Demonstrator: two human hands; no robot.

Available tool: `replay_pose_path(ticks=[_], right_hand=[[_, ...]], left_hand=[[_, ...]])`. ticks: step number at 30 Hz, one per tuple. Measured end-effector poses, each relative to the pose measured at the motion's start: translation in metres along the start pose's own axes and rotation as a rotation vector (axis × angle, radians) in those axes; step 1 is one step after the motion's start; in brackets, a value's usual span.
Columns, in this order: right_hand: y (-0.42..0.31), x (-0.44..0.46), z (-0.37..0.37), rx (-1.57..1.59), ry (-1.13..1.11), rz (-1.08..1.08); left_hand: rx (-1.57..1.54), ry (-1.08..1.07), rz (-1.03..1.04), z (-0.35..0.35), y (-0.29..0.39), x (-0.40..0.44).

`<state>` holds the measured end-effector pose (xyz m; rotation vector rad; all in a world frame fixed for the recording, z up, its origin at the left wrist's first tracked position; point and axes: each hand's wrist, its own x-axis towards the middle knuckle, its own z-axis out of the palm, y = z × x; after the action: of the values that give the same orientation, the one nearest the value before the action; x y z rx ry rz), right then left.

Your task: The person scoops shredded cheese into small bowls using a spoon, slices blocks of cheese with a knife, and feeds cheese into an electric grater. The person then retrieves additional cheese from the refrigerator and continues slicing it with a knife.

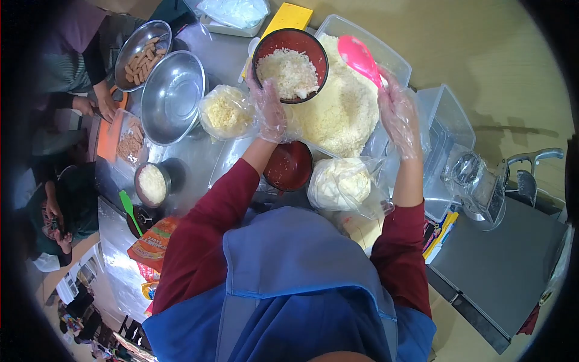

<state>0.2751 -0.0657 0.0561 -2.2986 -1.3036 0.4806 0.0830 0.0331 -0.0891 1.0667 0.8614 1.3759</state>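
Now, at upper centre, left hand (270, 111) curls fingers around a bowl (295, 40); right hand (398, 114) clasps a pink spoon (358, 57).

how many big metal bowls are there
2. The bowl of brown sticks is at the picture's upper left; the empty bowl sits just below and right of it. Others may be hidden.

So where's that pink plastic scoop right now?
In the head view, right of top centre, the pink plastic scoop is in the gloved right hand, over the clear plastic tub.
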Motion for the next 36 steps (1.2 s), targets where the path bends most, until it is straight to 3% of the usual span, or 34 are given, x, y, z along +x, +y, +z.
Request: replay_pose_path(ticks=[2,4,10,12,13,14,16,19,20,22,26,29,31,32,34,36], right_hand=[[0.047,0.015,0.032,-0.153,-0.057,0.017],[0.075,0.017,0.065,-0.299,-0.110,0.034],[0.114,-0.002,0.124,-0.080,-0.263,-0.064],[0.121,-0.012,0.140,0.049,-0.389,-0.246],[0.094,-0.016,0.126,0.143,-0.554,-0.011],[0.095,-0.016,0.126,0.144,-0.554,-0.012],[0.102,-0.015,0.124,0.467,-0.723,0.200],[0.129,-0.017,0.113,0.455,-0.585,0.128],[0.118,-0.018,0.096,0.452,-0.588,0.127],[0.091,-0.019,0.047,0.133,-0.463,0.117],[0.041,-0.018,-0.014,0.240,-0.365,0.237],[0.020,-0.004,-0.023,0.300,-0.371,0.034],[-0.005,-0.001,-0.010,-0.002,-0.222,-0.151],[-0.016,-0.002,-0.002,-0.001,-0.221,-0.153],[-0.035,-0.005,0.014,-0.153,-0.092,-0.379],[-0.043,-0.004,0.016,-0.195,-0.153,-0.358]], left_hand=[[-0.097,0.007,-0.034,0.001,0.003,-0.001],[0.038,0.007,-0.007,0.001,0.007,-0.002],[0.172,0.009,0.090,-0.002,0.001,0.000],[0.177,-0.004,0.084,-0.004,0.002,-0.001],[0.183,-0.015,0.080,-0.004,0.002,-0.001],[0.183,-0.015,0.081,-0.005,0.001,-0.001],[0.195,0.004,0.051,-0.006,-0.002,-0.001],[0.099,0.017,0.043,0.002,0.010,-0.001],[0.097,0.021,0.043,0.001,0.011,-0.001],[0.179,-0.009,0.084,-0.001,0.010,0.001],[0.107,-0.024,0.068,-0.004,-0.002,0.002],[0.154,-0.012,0.089,-0.004,0.000,0.004],[0.176,-0.034,0.128,-0.001,0.010,0.004],[0.177,-0.034,0.131,0.000,0.012,0.004],[0.042,-0.023,0.118,0.003,0.013,0.004],[0.040,-0.019,0.114,0.001,0.006,0.005]])
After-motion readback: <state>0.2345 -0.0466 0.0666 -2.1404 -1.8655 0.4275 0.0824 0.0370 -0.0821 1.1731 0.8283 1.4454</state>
